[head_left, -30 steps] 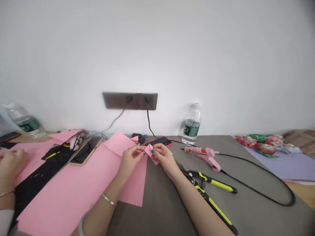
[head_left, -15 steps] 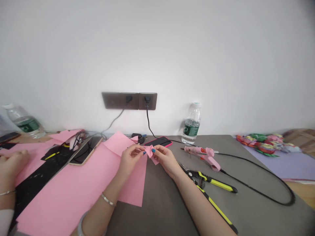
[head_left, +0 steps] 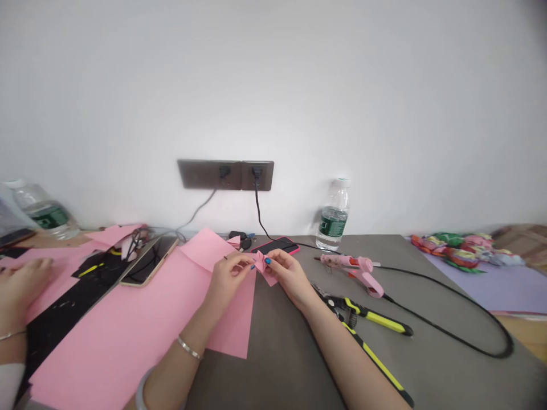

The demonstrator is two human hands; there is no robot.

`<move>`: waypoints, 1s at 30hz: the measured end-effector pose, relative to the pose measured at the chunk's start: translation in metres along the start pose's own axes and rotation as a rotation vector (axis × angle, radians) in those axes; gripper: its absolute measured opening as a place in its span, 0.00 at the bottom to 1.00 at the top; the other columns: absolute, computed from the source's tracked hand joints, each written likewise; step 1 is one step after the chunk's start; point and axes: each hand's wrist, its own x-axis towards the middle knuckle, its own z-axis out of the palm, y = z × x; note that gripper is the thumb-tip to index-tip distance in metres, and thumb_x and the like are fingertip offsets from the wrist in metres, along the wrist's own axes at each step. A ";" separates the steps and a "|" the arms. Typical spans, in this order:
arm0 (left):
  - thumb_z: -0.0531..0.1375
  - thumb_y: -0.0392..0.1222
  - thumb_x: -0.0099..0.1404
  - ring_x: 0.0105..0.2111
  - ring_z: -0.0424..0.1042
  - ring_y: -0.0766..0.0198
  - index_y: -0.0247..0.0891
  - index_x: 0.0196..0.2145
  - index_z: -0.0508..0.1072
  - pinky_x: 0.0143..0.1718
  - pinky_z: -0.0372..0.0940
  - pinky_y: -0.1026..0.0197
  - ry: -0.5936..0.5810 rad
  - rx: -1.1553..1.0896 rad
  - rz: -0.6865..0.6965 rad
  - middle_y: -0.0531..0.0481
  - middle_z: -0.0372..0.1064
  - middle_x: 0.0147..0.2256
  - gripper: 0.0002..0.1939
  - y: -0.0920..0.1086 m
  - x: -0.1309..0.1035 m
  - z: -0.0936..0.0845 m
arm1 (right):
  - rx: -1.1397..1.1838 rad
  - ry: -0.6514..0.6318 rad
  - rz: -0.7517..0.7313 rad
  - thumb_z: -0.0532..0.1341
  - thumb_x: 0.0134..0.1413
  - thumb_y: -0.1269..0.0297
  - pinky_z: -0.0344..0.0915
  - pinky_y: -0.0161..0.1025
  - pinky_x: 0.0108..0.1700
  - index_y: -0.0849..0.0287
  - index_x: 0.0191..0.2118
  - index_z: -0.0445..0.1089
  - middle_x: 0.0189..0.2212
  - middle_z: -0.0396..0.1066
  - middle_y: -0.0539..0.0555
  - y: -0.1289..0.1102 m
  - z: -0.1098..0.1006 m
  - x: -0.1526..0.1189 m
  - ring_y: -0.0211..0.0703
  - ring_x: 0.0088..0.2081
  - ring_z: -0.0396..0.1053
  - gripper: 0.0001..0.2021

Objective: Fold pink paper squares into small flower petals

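Note:
Between my two hands, above the grey table mat, is a small folded piece of pink paper [head_left: 262,265] with creased points. The thumb and fingers of my left hand [head_left: 231,275] pinch its left side. My right hand [head_left: 287,273] grips its right side, the blue thumbnail showing on top, and a flap hangs below. Large pink sheets [head_left: 141,319] lie under and left of my left forearm. A smaller pink sheet [head_left: 207,247] rests on them, and a phone in a pink case [head_left: 277,246] lies just behind my hands.
Right of my hands are a pink glue gun [head_left: 359,267], yellow-black pliers [head_left: 363,319] and a water bottle [head_left: 333,219]. Colourful crafted pieces [head_left: 465,247] lie far right. A phone [head_left: 149,262] lies on the left, where another person's hand [head_left: 25,285] rests on pink paper.
The folded paper has turned slightly between my fingers, and its creased top looks narrower. My left fingertips have shifted slightly. The other person's hand at the left has moved a little.

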 end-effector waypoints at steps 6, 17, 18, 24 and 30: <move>0.59 0.33 0.62 0.36 0.73 0.62 0.40 0.32 0.75 0.35 0.67 0.64 -0.025 0.049 0.027 0.50 0.75 0.34 0.05 0.002 0.001 -0.001 | -0.069 0.005 -0.008 0.72 0.42 0.54 0.56 0.35 0.33 0.58 0.30 0.72 0.25 0.70 0.48 -0.002 -0.003 0.001 0.37 0.28 0.63 0.15; 0.58 0.34 0.63 0.37 0.72 0.63 0.40 0.33 0.74 0.36 0.66 0.64 -0.053 0.052 0.031 0.50 0.74 0.35 0.05 0.005 0.002 -0.002 | -0.116 0.008 -0.027 0.71 0.42 0.55 0.56 0.35 0.30 0.59 0.32 0.73 0.26 0.69 0.48 -0.009 -0.001 -0.001 0.35 0.26 0.62 0.15; 0.58 0.35 0.63 0.37 0.72 0.62 0.40 0.33 0.74 0.36 0.66 0.64 -0.051 0.038 0.017 0.50 0.73 0.35 0.05 0.005 0.002 -0.002 | -0.088 0.000 -0.015 0.71 0.42 0.54 0.57 0.35 0.30 0.59 0.32 0.73 0.25 0.69 0.48 -0.009 -0.001 -0.001 0.35 0.26 0.62 0.15; 0.58 0.36 0.63 0.38 0.72 0.62 0.38 0.34 0.73 0.39 0.67 0.62 -0.095 -0.154 -0.072 0.49 0.72 0.35 0.04 0.004 0.003 -0.001 | 0.095 -0.024 0.056 0.73 0.39 0.56 0.60 0.35 0.32 0.59 0.29 0.73 0.25 0.70 0.48 -0.012 -0.002 -0.002 0.35 0.26 0.64 0.14; 0.59 0.37 0.63 0.38 0.71 0.62 0.38 0.33 0.73 0.41 0.67 0.62 -0.102 -0.232 -0.049 0.49 0.71 0.35 0.03 0.003 0.003 -0.001 | 0.171 -0.058 0.140 0.75 0.38 0.59 0.60 0.33 0.30 0.60 0.26 0.72 0.22 0.69 0.47 -0.013 -0.002 -0.002 0.33 0.24 0.64 0.14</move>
